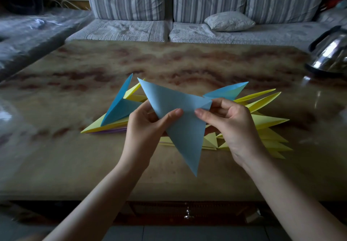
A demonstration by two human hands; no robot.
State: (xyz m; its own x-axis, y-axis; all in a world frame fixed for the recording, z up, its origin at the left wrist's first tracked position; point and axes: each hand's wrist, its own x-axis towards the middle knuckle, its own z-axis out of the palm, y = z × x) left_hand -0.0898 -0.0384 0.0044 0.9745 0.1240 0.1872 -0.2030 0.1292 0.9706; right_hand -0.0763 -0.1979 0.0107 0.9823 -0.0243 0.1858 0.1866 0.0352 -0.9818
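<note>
A light blue folded paper [180, 128] hangs above the marbled table [75, 156], one point up to the left and one long point down toward me. My left hand [146, 128] pinches it at its left edge, thumb on top. My right hand [231, 124] pinches its right corner between thumb and fingers. Beneath lie folded blue pieces: one [120, 105] at the left, another [225, 91] behind my right hand. Folded yellow pieces [266, 120] spread out at the right, and a flat yellow and purple paper stack [109, 126] lies at the left.
A steel kettle [330, 53] stands at the table's right edge. A striped sofa [169, 15] with a small cushion [229, 21] runs along the far side. A drawer knob [188, 214] shows under the table's near edge.
</note>
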